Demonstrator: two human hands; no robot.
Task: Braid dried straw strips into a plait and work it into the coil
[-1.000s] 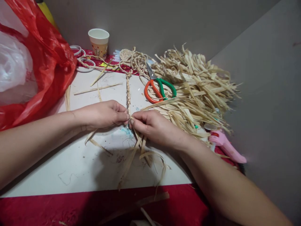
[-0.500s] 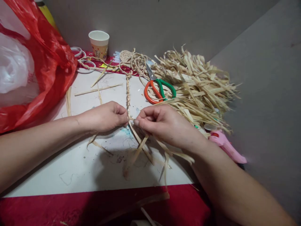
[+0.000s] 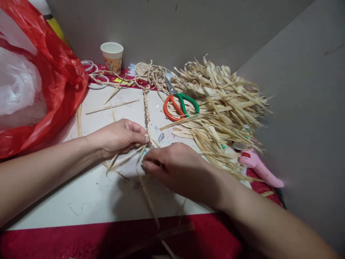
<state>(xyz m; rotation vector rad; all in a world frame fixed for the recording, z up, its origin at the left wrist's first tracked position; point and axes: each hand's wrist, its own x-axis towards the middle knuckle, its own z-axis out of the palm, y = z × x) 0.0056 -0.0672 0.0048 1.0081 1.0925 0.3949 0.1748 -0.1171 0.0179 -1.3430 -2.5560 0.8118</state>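
Note:
A braided straw cord [image 3: 146, 111] runs down the white board toward me. My left hand [image 3: 121, 136] is closed in a pinch on its lower end, thumb on top. Loose flat straw strands [image 3: 132, 154] fan out below that pinch, some to the left and one hanging down past the board's front edge. Just right of and below it, my right hand [image 3: 172, 165] is closed, fingertips pressed together among the strands. One strand runs from the braid to behind its knuckles; the fingertips themselves are partly hidden.
Scissors [image 3: 179, 104] with orange and green handles lie beside a large heap of dry straw [image 3: 223, 97]. Coiled braid [image 3: 149, 73], a paper cup [image 3: 111, 57] and white rings [image 3: 98, 82] stand behind. A red plastic bag [image 3: 68, 86] is left, a pink glue gun [image 3: 260, 167] right.
My right hand has moved down and slightly left, its back now turned up. Several strands have swung from the right side to the left. My left hand keeps its pinch on the braid.

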